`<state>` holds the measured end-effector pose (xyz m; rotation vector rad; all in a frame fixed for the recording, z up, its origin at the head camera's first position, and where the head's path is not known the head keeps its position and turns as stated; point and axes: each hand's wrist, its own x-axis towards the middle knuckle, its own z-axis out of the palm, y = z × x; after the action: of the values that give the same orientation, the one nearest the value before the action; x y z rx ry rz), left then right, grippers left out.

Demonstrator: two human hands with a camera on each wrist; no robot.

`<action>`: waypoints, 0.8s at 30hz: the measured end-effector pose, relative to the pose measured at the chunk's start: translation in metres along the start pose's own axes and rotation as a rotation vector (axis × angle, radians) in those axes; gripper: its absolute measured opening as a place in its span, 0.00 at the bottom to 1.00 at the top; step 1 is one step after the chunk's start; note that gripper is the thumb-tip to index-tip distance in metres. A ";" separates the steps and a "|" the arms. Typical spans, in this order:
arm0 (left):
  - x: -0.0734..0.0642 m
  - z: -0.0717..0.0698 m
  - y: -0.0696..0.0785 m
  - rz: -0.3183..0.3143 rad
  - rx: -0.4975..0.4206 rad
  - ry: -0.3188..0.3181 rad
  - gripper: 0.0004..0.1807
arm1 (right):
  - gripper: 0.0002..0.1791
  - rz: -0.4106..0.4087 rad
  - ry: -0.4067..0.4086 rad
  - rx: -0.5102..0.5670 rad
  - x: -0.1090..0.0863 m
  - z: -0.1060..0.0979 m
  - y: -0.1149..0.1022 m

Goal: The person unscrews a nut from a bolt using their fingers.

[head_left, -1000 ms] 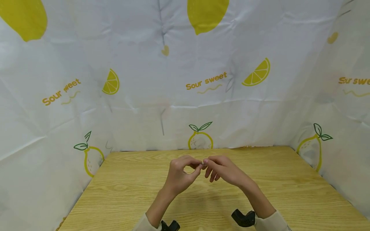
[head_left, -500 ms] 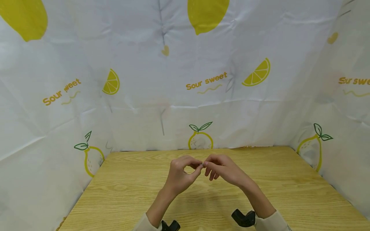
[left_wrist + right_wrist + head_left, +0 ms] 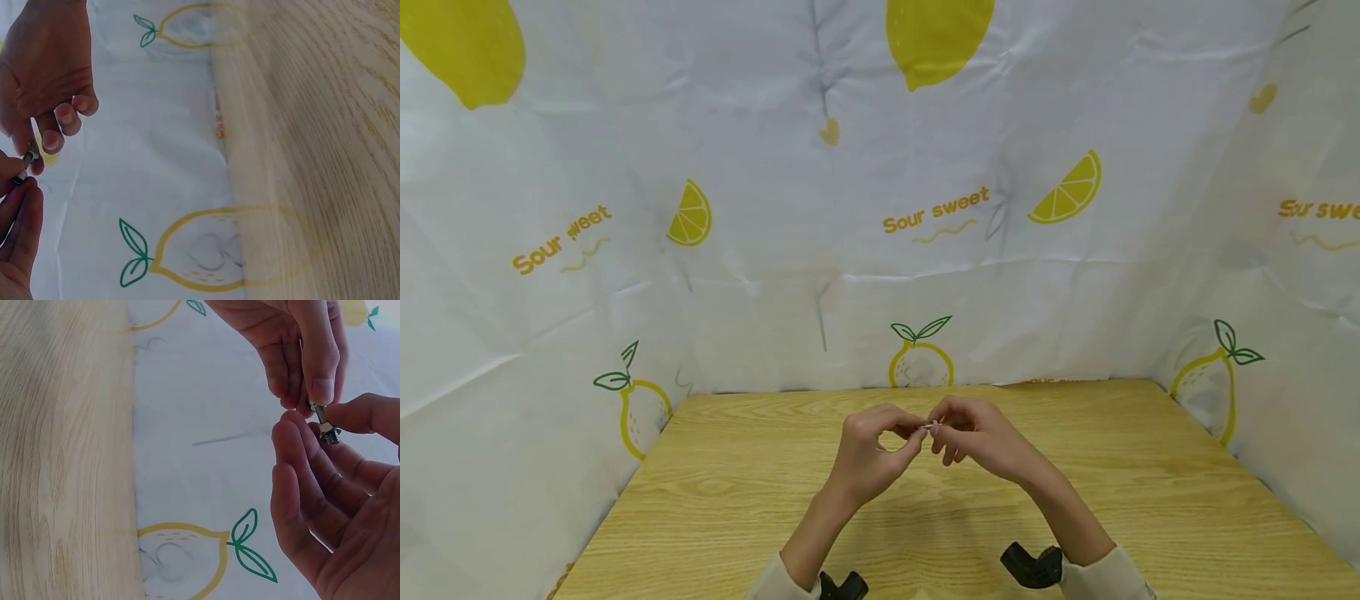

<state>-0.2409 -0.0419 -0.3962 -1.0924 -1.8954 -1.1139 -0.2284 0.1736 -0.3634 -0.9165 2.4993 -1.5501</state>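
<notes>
My left hand (image 3: pixel 871 454) pinches a small metal bolt (image 3: pixel 320 415) between thumb and fingertips, above the table. The bolt's threaded shank points toward my right hand (image 3: pixel 983 440). A silvery nut (image 3: pixel 328 432) sits around the shank near its far end, where a bit of dark thread sticks out. My right thumb and index finger are at the nut, one on each side, and the other right fingers are loosely bent below. In the left wrist view the bolt (image 3: pixel 27 159) is small and partly covered by fingertips. Its left-hand end is hidden in my left fingers.
A wood-grain table (image 3: pixel 737 500) lies under both hands. White cloth (image 3: pixel 775 317) with lemon prints hangs behind it and along both sides. Black wrist devices (image 3: pixel 1032 567) are worn at both sleeves.
My right thumb and fingers have shifted around the nut, the index finger bending more and the hand rising slightly. The left hand holds the bolt in the same place.
</notes>
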 end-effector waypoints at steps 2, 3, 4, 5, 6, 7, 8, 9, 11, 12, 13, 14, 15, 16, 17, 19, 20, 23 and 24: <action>0.000 0.000 0.000 -0.004 -0.003 0.000 0.04 | 0.11 0.001 0.005 -0.001 0.000 0.000 0.000; 0.000 0.000 0.000 -0.006 -0.005 0.000 0.04 | 0.11 0.004 0.008 0.003 0.000 0.000 0.000; 0.000 0.000 0.000 -0.007 -0.006 0.000 0.04 | 0.11 0.005 0.009 0.005 0.000 0.000 0.000; 0.000 0.000 0.000 -0.009 -0.007 -0.001 0.04 | 0.10 0.005 0.010 0.008 0.000 0.001 0.000; 0.000 0.000 0.000 -0.010 -0.008 -0.001 0.04 | 0.10 0.005 0.010 0.011 0.000 0.001 0.000; 0.000 0.000 0.000 -0.010 -0.007 -0.001 0.04 | 0.10 0.004 0.009 0.013 0.000 0.001 0.000; -0.001 0.000 0.000 -0.010 -0.007 -0.002 0.04 | 0.10 0.003 0.007 0.015 0.000 0.001 0.000; -0.001 0.000 0.000 -0.010 -0.006 -0.002 0.03 | 0.10 0.001 0.003 0.015 0.000 0.001 0.000; -0.001 0.000 -0.001 -0.008 -0.003 -0.001 0.02 | 0.10 -0.003 -0.008 0.009 0.000 0.001 0.000; -0.001 0.000 -0.001 -0.006 -0.001 -0.001 0.02 | 0.11 0.000 -0.011 0.003 0.000 0.001 0.000; -0.001 0.000 -0.001 -0.003 0.001 0.000 0.02 | 0.12 -0.001 -0.015 0.000 0.000 0.001 0.000; -0.001 0.000 -0.001 0.000 0.003 0.000 0.01 | 0.13 -0.001 -0.017 -0.002 0.000 0.001 0.000; -0.001 0.000 -0.001 0.002 0.005 0.001 0.02 | 0.14 0.001 -0.018 -0.003 0.000 0.000 -0.001; -0.001 0.000 -0.001 0.004 0.005 0.002 0.02 | 0.15 0.005 -0.016 -0.002 0.000 0.000 -0.001; 0.000 0.000 -0.001 0.006 0.006 0.002 0.02 | 0.16 0.009 -0.012 -0.004 0.000 0.000 -0.002; 0.000 0.000 -0.001 0.008 0.006 0.003 0.02 | 0.19 0.018 -0.004 -0.007 -0.001 -0.001 -0.002; 0.000 0.000 -0.001 0.008 0.005 0.003 0.02 | 0.20 0.022 -0.001 -0.013 -0.001 -0.001 -0.002; 0.000 0.000 -0.001 0.007 0.006 0.002 0.02 | 0.22 0.033 -0.004 -0.036 -0.001 -0.002 -0.003; 0.000 0.000 -0.001 0.007 0.006 0.002 0.02 | 0.23 0.038 -0.007 -0.041 -0.001 -0.002 -0.003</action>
<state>-0.2412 -0.0421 -0.3968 -1.0933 -1.8907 -1.1045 -0.2268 0.1744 -0.3605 -0.8728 2.5370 -1.4878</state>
